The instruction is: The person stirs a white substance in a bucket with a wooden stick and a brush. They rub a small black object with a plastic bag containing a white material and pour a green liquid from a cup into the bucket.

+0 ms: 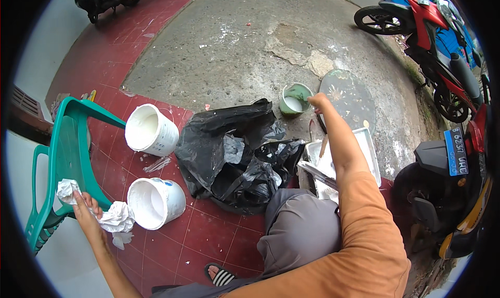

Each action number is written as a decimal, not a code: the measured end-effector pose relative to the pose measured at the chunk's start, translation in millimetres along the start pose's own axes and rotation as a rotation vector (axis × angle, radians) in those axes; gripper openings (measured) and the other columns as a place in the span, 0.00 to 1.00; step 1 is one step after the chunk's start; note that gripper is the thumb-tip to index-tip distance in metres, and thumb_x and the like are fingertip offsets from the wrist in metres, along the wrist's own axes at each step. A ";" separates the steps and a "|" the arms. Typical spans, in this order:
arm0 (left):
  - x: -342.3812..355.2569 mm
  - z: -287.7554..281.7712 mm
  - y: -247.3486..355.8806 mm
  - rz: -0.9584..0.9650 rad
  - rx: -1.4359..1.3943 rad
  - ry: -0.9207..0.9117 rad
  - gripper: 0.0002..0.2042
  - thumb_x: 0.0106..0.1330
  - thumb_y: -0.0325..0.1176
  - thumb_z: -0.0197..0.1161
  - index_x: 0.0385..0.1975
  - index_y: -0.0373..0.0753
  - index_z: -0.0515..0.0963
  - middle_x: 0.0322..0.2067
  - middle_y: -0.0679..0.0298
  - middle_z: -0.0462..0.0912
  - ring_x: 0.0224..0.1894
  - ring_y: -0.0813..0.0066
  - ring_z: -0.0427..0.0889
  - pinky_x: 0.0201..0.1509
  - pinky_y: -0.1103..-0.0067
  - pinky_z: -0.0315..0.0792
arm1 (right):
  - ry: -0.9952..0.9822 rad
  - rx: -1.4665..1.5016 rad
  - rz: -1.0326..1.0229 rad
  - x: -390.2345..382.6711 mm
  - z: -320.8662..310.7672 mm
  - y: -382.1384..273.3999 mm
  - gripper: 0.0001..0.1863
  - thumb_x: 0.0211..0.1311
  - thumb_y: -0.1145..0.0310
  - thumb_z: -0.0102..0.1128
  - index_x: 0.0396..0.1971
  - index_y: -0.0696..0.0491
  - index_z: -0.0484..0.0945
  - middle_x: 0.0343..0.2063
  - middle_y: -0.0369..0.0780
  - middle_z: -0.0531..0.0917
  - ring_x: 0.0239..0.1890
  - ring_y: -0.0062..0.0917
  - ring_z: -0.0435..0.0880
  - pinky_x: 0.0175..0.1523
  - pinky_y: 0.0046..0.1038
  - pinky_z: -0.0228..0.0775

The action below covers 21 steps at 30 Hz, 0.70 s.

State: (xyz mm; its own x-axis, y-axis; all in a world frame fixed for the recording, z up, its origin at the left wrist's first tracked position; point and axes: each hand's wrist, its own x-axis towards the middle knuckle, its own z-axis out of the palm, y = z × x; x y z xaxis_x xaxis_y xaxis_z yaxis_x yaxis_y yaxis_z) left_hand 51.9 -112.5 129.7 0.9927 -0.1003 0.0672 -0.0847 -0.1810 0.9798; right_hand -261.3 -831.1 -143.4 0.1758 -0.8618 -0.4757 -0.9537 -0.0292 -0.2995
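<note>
My left hand [88,206] is closed around a crumpled white sheet [117,218], paper or cloth, which bulges out on both sides of the fingers. It is held between the green plastic chair [71,136] and a white bucket [149,207] with a whitish inside. My right hand [318,102] reaches far forward, its fingers closed at the rim of a small green pail [291,108]. Pale liquid shows inside that pail, which stands upright on the concrete. Below my right forearm lies a white paint-smeared tray [368,147] with tools on it, partly hidden by the arm.
Another white bucket [151,130] holds a pale liquid. Black plastic bags [219,141] lie crumpled in the middle. A round grey cover [348,101] is set in the concrete. Motorcycles [427,27] stand along the right side. Red tiles [208,240] lie underfoot.
</note>
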 end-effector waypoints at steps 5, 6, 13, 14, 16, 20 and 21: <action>-13.6 20.1 -1.2 -0.119 0.045 -0.031 0.19 0.79 0.52 0.50 0.36 0.41 0.69 0.25 0.72 0.65 0.20 0.87 0.64 0.19 0.87 0.57 | -0.257 0.415 0.133 39.7 34.6 32.2 0.27 0.67 0.56 0.62 0.53 0.65 0.73 0.40 0.51 0.86 0.25 0.40 0.90 0.18 0.33 0.73; -12.1 31.7 -4.9 -0.098 0.019 -0.120 0.17 0.79 0.49 0.49 0.42 0.39 0.69 0.27 0.72 0.67 0.22 0.88 0.65 0.21 0.88 0.58 | -0.200 0.453 0.159 55.2 15.1 48.1 0.24 0.67 0.60 0.61 0.50 0.67 0.73 0.37 0.54 0.85 0.24 0.40 0.89 0.16 0.32 0.70; -24.0 35.2 -2.0 0.043 0.235 -0.224 0.19 0.76 0.48 0.57 0.48 0.38 0.67 0.23 0.70 0.72 0.20 0.87 0.70 0.22 0.86 0.65 | -0.057 0.480 -0.086 44.1 35.0 44.6 0.16 0.65 0.68 0.53 0.39 0.69 0.76 0.21 0.53 0.84 0.21 0.40 0.88 0.16 0.33 0.75; -27.5 34.9 -4.6 0.044 0.201 -0.210 0.19 0.76 0.48 0.58 0.48 0.37 0.68 0.23 0.70 0.73 0.20 0.87 0.72 0.22 0.85 0.67 | -0.061 0.467 -0.115 41.9 23.7 36.9 0.16 0.65 0.68 0.53 0.39 0.69 0.76 0.21 0.53 0.84 0.21 0.40 0.88 0.16 0.33 0.75; -32.2 34.2 -8.4 0.075 0.101 -0.219 0.19 0.75 0.47 0.60 0.48 0.36 0.69 0.23 0.70 0.74 0.21 0.86 0.75 0.23 0.84 0.71 | 0.079 0.430 -0.228 33.2 -7.1 18.7 0.17 0.68 0.66 0.51 0.36 0.69 0.76 0.21 0.52 0.85 0.20 0.38 0.88 0.18 0.33 0.78; -43.7 23.6 -16.9 0.076 0.160 -0.195 0.18 0.75 0.45 0.60 0.48 0.35 0.71 0.25 0.67 0.76 0.21 0.86 0.75 0.24 0.82 0.73 | 0.198 0.261 -0.486 -38.4 -60.0 -60.7 0.17 0.70 0.65 0.51 0.30 0.66 0.77 0.18 0.47 0.83 0.16 0.33 0.86 0.17 0.30 0.76; -45.3 22.6 -11.6 0.066 0.199 -0.208 0.19 0.74 0.45 0.61 0.49 0.34 0.71 0.27 0.64 0.79 0.23 0.80 0.79 0.27 0.79 0.75 | 0.232 0.189 -0.578 -57.5 -85.6 -85.2 0.17 0.70 0.64 0.51 0.31 0.65 0.76 0.16 0.46 0.82 0.15 0.31 0.85 0.16 0.29 0.74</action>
State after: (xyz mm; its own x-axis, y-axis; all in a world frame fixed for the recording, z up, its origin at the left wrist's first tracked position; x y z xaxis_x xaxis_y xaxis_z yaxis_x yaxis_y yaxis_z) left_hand 6.0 -128.0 111.1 0.9473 -0.3128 0.0695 -0.1841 -0.3538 0.9170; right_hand -211.0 -822.5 -19.7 0.5702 -0.8215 -0.0099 -0.6581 -0.4495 -0.6040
